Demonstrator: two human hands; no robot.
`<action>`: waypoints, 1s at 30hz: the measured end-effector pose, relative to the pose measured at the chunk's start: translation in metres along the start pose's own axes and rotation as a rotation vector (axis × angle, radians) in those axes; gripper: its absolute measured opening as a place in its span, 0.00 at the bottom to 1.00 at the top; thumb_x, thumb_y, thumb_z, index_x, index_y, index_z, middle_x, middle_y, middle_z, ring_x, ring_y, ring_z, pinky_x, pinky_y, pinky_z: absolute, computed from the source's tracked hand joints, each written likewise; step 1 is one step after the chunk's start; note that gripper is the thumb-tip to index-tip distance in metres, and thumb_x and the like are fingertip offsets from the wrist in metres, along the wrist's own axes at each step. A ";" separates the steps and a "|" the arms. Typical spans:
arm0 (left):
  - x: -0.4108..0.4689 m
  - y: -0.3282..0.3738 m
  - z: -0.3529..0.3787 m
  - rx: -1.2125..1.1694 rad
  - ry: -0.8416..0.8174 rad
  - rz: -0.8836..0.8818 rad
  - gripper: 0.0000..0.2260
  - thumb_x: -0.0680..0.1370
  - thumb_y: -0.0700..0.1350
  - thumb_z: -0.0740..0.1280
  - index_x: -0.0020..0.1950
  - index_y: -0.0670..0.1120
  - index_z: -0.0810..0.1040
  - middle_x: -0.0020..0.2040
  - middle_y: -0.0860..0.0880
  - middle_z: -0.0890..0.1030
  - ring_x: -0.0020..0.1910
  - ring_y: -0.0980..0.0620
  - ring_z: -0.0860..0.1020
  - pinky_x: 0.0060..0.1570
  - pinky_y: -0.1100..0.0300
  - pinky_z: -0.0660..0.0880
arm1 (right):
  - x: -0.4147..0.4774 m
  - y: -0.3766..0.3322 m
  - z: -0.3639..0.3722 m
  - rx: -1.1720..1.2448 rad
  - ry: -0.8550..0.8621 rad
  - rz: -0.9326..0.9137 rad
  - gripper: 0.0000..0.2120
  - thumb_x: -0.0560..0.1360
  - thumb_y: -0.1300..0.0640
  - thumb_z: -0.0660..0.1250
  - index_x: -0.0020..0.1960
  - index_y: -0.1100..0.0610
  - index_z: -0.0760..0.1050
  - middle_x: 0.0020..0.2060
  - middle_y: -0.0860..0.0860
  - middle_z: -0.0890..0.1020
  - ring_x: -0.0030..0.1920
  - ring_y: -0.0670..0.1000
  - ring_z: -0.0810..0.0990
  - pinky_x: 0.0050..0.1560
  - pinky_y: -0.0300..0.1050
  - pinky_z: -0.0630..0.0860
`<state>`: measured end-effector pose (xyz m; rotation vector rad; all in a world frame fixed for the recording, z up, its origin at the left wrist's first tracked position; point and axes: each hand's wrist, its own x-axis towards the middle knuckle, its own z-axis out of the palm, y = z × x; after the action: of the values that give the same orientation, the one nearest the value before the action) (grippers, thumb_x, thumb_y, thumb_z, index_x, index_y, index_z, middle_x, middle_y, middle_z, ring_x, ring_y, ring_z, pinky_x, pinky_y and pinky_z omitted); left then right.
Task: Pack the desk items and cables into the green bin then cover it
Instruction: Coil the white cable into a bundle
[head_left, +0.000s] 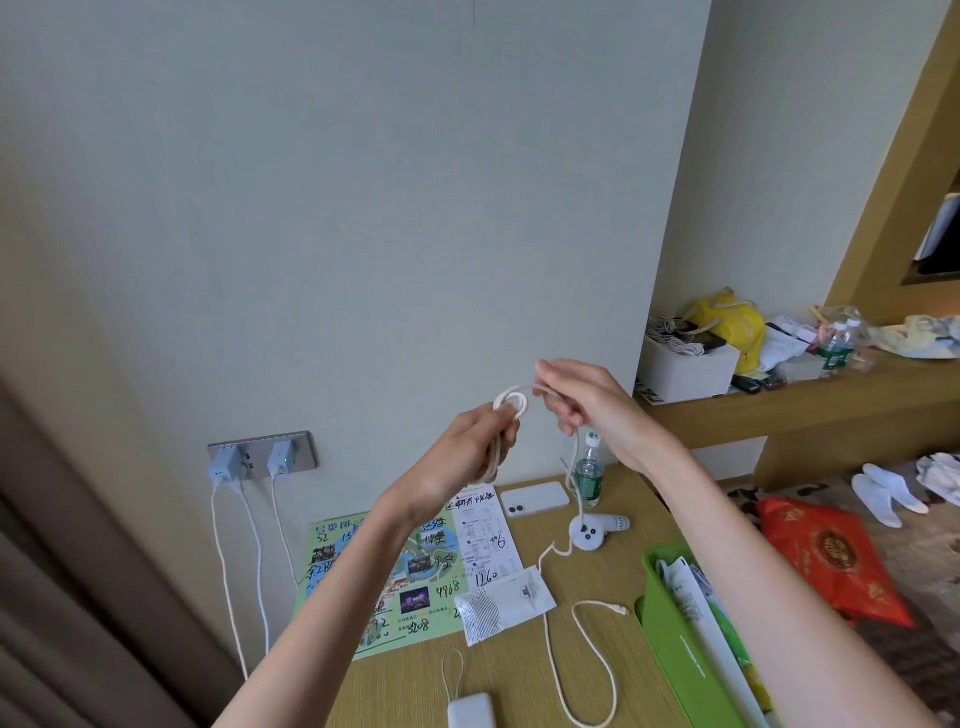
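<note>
Raised above the desk, my left hand (470, 447) grips a small coil of white braided cable (511, 402). My right hand (582, 402) pinches the same cable just right of the coil. The cable's loose length hangs down past a water bottle (589, 475) and loops over the wooden desk (519, 680), ending in a plug (618, 609). The green bin (675, 639) stands at the desk's right edge, open, with papers and packets inside. On the desk lie a white phone (535, 500), a small white handheld device (597, 530), a green map sheet (384, 577), printed papers (485, 535) and a white power bank (472, 712).
Two chargers with white cables sit in a wall socket plate (262, 457) at the left. A curtain (78, 597) hangs at far left. A wooden shelf (810, 405) at the right holds a white box, a yellow bag and bottles. A red bag (831, 561) and white slippers lie on the floor.
</note>
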<state>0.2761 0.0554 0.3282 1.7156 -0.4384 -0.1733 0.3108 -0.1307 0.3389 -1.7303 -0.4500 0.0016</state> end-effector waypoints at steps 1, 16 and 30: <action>0.002 0.000 0.000 -0.020 0.067 0.007 0.15 0.83 0.50 0.56 0.38 0.46 0.68 0.31 0.49 0.64 0.25 0.56 0.61 0.25 0.67 0.60 | -0.003 0.006 0.000 0.032 -0.018 0.031 0.15 0.81 0.48 0.61 0.44 0.59 0.74 0.28 0.49 0.66 0.28 0.47 0.64 0.34 0.42 0.68; 0.012 -0.001 0.016 -0.079 0.224 0.169 0.15 0.84 0.49 0.55 0.52 0.41 0.77 0.24 0.54 0.71 0.23 0.58 0.68 0.26 0.70 0.65 | -0.016 0.015 0.037 0.162 -0.094 0.143 0.24 0.81 0.43 0.59 0.37 0.60 0.78 0.25 0.57 0.73 0.24 0.52 0.72 0.32 0.45 0.77; 0.023 -0.007 -0.034 -0.631 0.511 0.012 0.13 0.83 0.43 0.53 0.40 0.47 0.70 0.35 0.50 0.72 0.31 0.54 0.71 0.36 0.60 0.76 | -0.017 0.024 0.008 -0.064 -0.092 0.129 0.11 0.78 0.58 0.65 0.40 0.64 0.79 0.26 0.52 0.69 0.27 0.47 0.67 0.41 0.46 0.74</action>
<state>0.3104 0.0784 0.3308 1.0770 -0.0014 0.1293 0.3006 -0.1314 0.3104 -1.8250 -0.4092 0.1618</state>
